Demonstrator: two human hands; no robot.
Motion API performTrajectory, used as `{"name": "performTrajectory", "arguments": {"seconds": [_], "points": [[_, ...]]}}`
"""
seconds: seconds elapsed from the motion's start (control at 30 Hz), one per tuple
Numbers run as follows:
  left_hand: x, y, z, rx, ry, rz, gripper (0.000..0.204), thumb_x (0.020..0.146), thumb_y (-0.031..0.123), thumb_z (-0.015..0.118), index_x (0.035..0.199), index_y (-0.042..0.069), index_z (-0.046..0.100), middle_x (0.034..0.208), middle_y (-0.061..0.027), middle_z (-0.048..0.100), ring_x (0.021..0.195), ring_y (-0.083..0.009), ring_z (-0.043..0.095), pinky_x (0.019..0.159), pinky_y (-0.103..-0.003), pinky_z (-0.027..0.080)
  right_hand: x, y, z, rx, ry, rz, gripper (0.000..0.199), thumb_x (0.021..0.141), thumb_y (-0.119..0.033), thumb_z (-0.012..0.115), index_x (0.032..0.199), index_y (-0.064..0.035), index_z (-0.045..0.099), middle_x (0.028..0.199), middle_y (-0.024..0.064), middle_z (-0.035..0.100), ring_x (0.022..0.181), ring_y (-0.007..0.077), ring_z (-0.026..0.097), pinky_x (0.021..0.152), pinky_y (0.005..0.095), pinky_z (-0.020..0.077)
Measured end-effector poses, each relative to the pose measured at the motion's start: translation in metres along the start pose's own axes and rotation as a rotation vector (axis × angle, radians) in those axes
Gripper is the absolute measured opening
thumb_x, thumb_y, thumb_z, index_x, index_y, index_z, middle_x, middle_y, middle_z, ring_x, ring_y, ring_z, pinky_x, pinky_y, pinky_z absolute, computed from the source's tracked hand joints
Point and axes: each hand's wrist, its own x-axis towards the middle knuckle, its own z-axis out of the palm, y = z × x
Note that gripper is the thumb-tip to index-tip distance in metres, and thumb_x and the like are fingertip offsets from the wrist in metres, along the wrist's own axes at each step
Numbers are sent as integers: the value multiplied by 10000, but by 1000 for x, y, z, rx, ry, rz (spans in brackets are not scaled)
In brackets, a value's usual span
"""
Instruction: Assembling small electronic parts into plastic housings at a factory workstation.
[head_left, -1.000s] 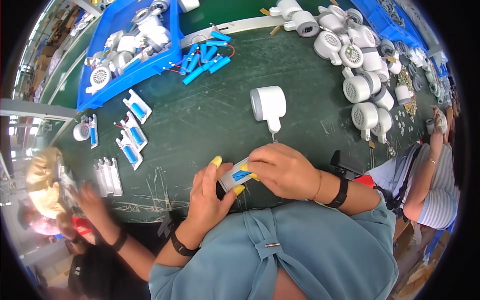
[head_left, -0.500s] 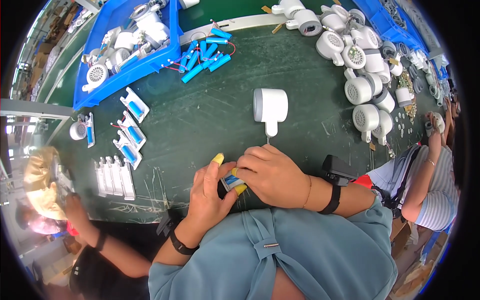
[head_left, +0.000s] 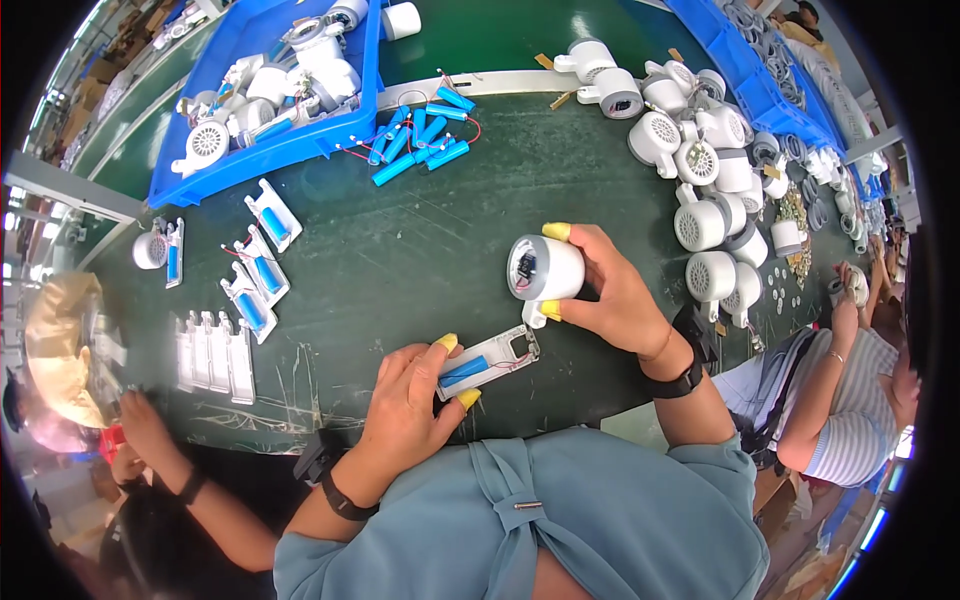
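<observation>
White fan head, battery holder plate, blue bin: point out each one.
white fan head (head_left: pixel 548 268), head view, its side.
battery holder plate (head_left: pixel 492 360), head view, white edge.
blue bin (head_left: pixel 262 160), head view, front wall.

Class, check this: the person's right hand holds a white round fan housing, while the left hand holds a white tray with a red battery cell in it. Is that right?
Not quite. In the head view, the battery cell in the white tray held by the left hand is blue, not red. The right hand does hold the white round fan housing.

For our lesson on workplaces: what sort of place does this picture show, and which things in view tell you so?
Probably a factory assembly bench: many identical small white plastic fan housings in rows, loose blue cylindrical battery cells with wires, a blue plastic parts bin, and other workers alongside.
</observation>
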Motion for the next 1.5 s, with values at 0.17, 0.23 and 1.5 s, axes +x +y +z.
{"name": "performTrajectory", "arguments": {"seconds": [0.17,0.23,1.5], "points": [[9,1,-6,3,-74,-13,653,707,86,808,1282,22,504,1131,-128,653,1031,-348,575,898,-433,454,-9,14,-5,180,-52,-43,757,751,130,673,1436,-21,386,1324,50,417,1298,183,443,1111,330,348],[20,6,-11,2,-65,8,604,710,80,801,1249,24,533,1131,-133,643,1018,-346,577,888,-431,458,-9,10,-2,237,-47,-32,761,757,137,666,1441,-29,377,1332,50,404,1307,183,435,1108,336,353],[69,15,12,-663,-241,-609,207,834,33,723,1038,33,691,751,10,679,651,-19,569,599,-211,460,-15,12,5,245,28,-303,767,798,-47,753,1460,-41,364,1394,97,346,1330,235,407,1117,371,334]]}}
